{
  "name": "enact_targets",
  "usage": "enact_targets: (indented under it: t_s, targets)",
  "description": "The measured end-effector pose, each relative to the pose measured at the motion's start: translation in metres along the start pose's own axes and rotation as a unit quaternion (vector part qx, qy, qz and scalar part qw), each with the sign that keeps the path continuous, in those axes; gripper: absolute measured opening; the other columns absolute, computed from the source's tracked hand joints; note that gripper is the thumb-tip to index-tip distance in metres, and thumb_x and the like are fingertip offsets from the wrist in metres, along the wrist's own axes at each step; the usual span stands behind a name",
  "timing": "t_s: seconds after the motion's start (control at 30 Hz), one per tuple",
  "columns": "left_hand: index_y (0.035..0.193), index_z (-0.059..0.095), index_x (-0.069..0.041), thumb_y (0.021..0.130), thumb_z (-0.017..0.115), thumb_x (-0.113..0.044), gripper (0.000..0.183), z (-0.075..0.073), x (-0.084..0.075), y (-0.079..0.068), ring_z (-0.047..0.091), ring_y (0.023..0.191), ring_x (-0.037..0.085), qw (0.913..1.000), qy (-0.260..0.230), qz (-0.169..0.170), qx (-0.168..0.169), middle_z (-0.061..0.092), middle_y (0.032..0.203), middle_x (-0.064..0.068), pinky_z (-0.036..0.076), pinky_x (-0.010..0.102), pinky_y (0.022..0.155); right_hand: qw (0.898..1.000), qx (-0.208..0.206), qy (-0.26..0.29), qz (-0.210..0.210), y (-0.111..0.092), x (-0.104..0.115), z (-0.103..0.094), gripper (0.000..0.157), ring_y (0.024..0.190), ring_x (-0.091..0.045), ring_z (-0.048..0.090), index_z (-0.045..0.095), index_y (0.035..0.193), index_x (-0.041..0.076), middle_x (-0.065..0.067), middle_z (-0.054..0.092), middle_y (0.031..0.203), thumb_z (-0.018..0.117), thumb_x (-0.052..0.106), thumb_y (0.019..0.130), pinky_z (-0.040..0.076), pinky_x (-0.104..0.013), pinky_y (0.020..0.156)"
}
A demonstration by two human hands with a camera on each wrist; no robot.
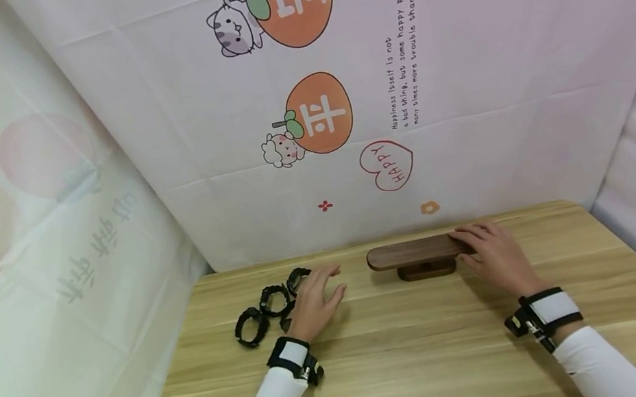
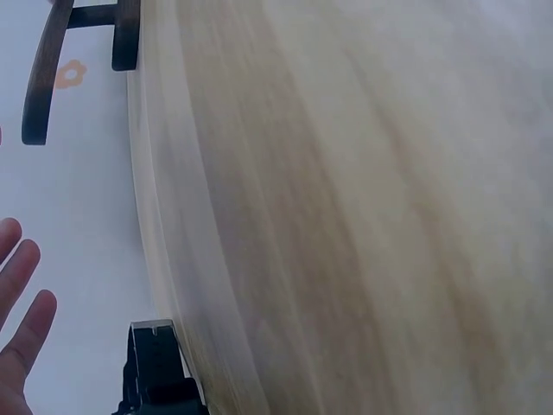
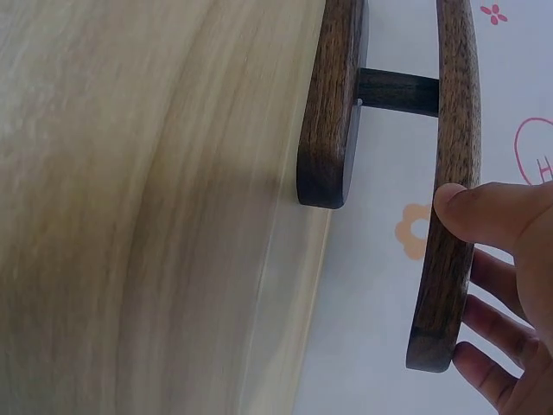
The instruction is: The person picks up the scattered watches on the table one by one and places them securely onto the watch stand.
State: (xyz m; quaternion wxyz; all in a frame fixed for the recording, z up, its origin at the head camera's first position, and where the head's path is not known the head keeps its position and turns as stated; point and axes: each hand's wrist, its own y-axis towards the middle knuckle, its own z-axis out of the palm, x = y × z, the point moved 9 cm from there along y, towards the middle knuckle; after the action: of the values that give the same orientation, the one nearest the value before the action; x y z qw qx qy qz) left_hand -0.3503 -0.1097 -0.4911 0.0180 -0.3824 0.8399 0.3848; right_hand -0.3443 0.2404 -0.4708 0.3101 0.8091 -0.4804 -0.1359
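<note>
A dark wooden T-shaped stand [image 1: 414, 252], with a long bar on a post and a small base [image 1: 427, 271], stands at the far side of the table. My right hand [image 1: 499, 260] pinches the bar's right end; in the right wrist view the thumb [image 3: 462, 210] lies on its near side and the fingers on the other. My left hand [image 1: 312, 303] is beside several black watches, fingers extended and thumb spread, holding nothing. Among them are a left watch [image 1: 251, 328], a middle watch [image 1: 274, 301] and a far watch [image 1: 297, 278]; the hand partly hides others.
The light wood table [image 1: 419, 363] ends at a printed white cloth [image 1: 473, 153] hanging behind it. White cloth also hangs along the left and right sides. Each wrist wears a black strap with a small camera.
</note>
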Motion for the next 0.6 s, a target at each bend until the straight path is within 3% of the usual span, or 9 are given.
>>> enact_targets:
  t_s: [0.33, 0.6]
  targets:
    - [0.131, 0.070, -0.009, 0.097, 0.081, -0.015, 0.036, 0.005, -0.003, 0.003, 0.071, 0.114, 0.021, 0.9998, -0.002, -0.012, -0.017, 0.074, 0.125, 0.006, 0.061, 0.039, 0.098, 1.000, -0.006, 0.014, 0.006, 0.002, 0.009, 0.003, 0.051, 0.117, -0.043, 0.061, 0.072, 0.124, 0.000, -0.020, 0.073, 0.128, 0.093, 0.010, 0.078, 0.051, -0.063, 0.098]
    - [0.139, 0.065, -0.009, 0.099, 0.079, -0.019, 0.043, 0.013, -0.002, 0.005, 0.069, 0.121, 0.025, 0.9993, -0.013, -0.033, -0.005, 0.069, 0.132, 0.008, 0.061, 0.042, 0.100, 1.000, -0.006, 0.025, -0.003, 0.004, 0.023, 0.008, 0.049, 0.117, -0.042, 0.062, 0.070, 0.121, 0.001, -0.020, 0.074, 0.126, 0.093, 0.010, 0.079, 0.051, -0.062, 0.099]
